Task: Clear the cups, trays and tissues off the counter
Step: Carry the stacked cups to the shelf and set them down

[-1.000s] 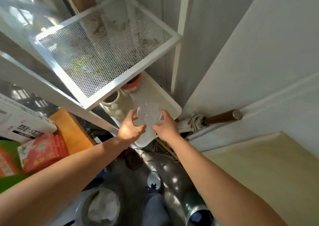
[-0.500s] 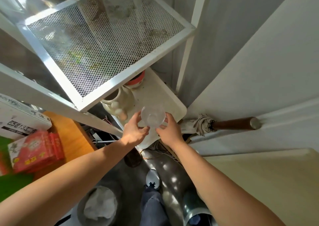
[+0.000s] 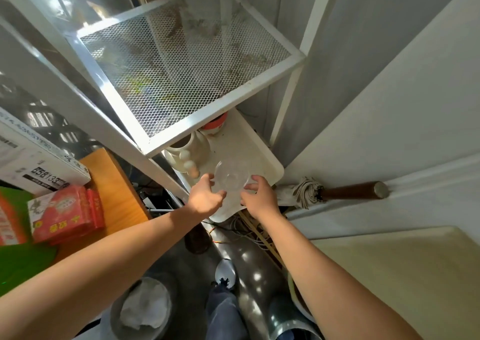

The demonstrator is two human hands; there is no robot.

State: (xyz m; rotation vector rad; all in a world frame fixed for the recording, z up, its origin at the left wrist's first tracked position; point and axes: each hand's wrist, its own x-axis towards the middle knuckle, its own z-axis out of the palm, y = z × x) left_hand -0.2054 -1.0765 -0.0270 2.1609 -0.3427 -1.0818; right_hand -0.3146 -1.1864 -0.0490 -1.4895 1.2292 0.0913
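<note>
A clear plastic cup (image 3: 232,175) stands low over the front part of a white tray (image 3: 262,155) on the lower shelf of a white rack. My left hand (image 3: 205,197) grips the cup's left side and my right hand (image 3: 259,197) touches its right rim, so the cup sits between both hands. Whether its base rests on the tray I cannot tell. A cream jug (image 3: 192,150) and a red-rimmed cup (image 3: 214,125) stand further back on the same tray, partly hidden by the mesh shelf.
A white mesh shelf (image 3: 181,67) overhangs the tray closely. A folded umbrella (image 3: 337,191) lies right of the tray. Below are a grey bin holding crumpled tissue (image 3: 145,308), cables and a metal duct. Red boxes (image 3: 65,215) sit on an orange board at left.
Both hands have carried the clear cup a little further in over the tray and lower. The view has tilted, so the rack looks larger and closer.
</note>
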